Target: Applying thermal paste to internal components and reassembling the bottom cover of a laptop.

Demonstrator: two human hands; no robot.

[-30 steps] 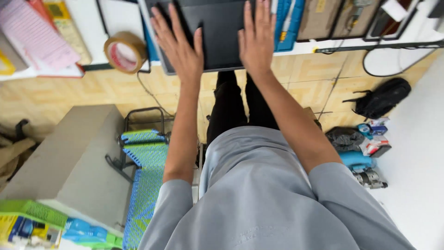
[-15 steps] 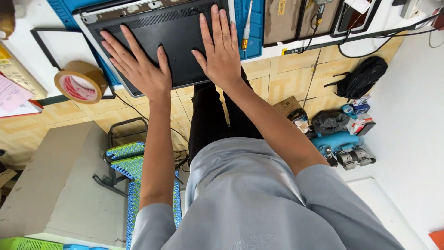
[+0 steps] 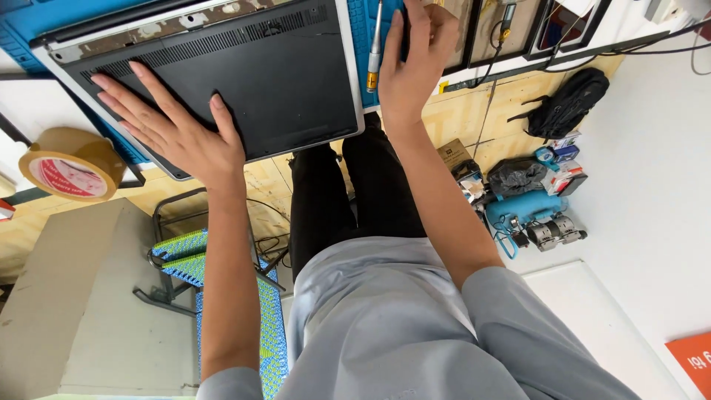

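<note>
While the left hand (image 3: 174, 130) lies flat on the laptop (image 3: 244, 81), the right hand (image 3: 411, 67) rests unclenched beside a screwdriver (image 3: 375, 48) on the blue mat (image 3: 361, 30).

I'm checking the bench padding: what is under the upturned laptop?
A blue work mat shows past the laptop edges, with a screwdriver lying on it. The left hand presses flat on the laptop. Whatever lies directly beneath is hidden.

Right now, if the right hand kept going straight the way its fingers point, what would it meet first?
The right hand points up the picture, beside the screwdriver. Its fingertips already reach a brown board just past the blue mat; depth is unclear, so contact is uncertain.
</note>
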